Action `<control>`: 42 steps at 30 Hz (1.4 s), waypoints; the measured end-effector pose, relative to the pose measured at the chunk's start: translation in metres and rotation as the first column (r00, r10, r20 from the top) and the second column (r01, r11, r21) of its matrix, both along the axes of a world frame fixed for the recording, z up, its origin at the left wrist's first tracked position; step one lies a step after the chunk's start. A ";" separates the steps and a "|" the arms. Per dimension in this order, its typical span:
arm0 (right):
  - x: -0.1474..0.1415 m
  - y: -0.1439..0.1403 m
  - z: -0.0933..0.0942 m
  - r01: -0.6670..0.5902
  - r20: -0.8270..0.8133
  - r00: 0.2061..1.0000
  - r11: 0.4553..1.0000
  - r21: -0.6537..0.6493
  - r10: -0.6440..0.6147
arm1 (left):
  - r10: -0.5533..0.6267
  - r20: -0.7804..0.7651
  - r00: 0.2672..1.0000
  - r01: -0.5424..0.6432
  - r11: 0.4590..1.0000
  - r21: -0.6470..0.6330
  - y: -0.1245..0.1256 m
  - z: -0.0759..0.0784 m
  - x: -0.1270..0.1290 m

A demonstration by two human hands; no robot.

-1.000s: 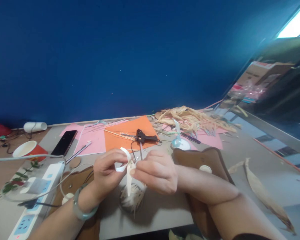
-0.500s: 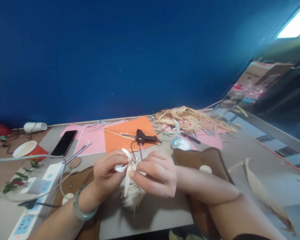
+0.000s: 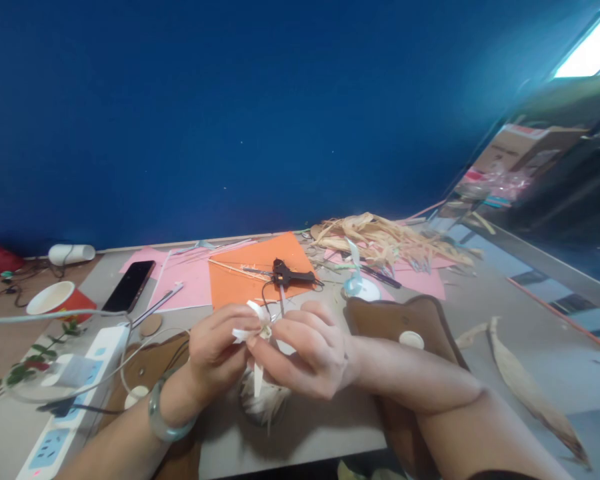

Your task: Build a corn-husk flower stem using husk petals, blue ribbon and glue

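A small flower-like piece (image 3: 265, 331) with pale strips standing out like petals is pinched between both hands above the table. My left hand (image 3: 216, 345) grips it from the left, fingers curled, and a bracelet circles that wrist. From the right, the bent fingers of my right hand (image 3: 307, 350) press against its centre, the thumb tip close to my left fingers. One strip hangs down below the fingers. Right beneath is a round container (image 3: 265, 403) with whitish shreds, partly covered by the hands. Beyond them a black glue gun (image 3: 295, 275) lies on orange paper (image 3: 260, 248).
Dried husks (image 3: 380, 240) are heaped at the back right, beside a tape dispenser (image 3: 361, 287). On the left are a power strip (image 3: 77, 400) with cables, a phone (image 3: 131, 287) and a paper cup (image 3: 63, 300). Brown padded mats (image 3: 400, 320) lie under both forearms.
My right fingers and thumb have shifted slightly left, in against the flower-like piece. The hanging strip now points more straight down. My left hand keeps its hold.
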State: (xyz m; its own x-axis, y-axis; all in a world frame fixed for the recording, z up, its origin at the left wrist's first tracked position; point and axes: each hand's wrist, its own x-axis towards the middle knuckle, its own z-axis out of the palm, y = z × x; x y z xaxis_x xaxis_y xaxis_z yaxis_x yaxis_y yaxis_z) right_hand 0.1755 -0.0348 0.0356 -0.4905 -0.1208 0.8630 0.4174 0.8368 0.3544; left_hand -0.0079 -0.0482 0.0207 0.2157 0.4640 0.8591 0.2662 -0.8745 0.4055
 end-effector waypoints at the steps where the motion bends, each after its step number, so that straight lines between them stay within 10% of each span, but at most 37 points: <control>1: -0.001 0.001 -0.001 -0.052 -0.023 0.998 0.998 -0.019 0.052 | -0.008 0.018 1.000 0.009 1.000 -0.017 0.000 0.000 0.000; 6: 0.001 0.007 0.001 -0.441 -0.353 0.877 0.838 -0.322 0.326 | -0.049 0.157 0.986 0.075 0.983 -0.165 0.006 -0.005 0.000; 13: 0.009 0.016 0.022 -0.420 -0.365 0.891 0.189 -0.887 0.268 | -0.248 0.149 0.957 0.281 0.919 -0.277 0.009 0.004 0.004; 16: 0.009 0.016 0.025 -0.441 -0.401 0.859 0.062 -0.895 0.320 | -0.284 0.132 0.950 0.311 0.909 -0.276 0.007 0.009 0.008; 31: 0.012 0.008 0.030 -0.406 -0.409 0.842 -0.085 -0.910 0.352 | -0.357 -0.009 0.934 0.338 0.893 -0.297 0.002 0.002 0.008; 42: 0.008 0.010 0.026 -0.417 -0.419 0.847 -0.079 -0.905 0.326 | -0.335 0.018 0.942 0.325 0.898 -0.296 0.002 0.003 0.010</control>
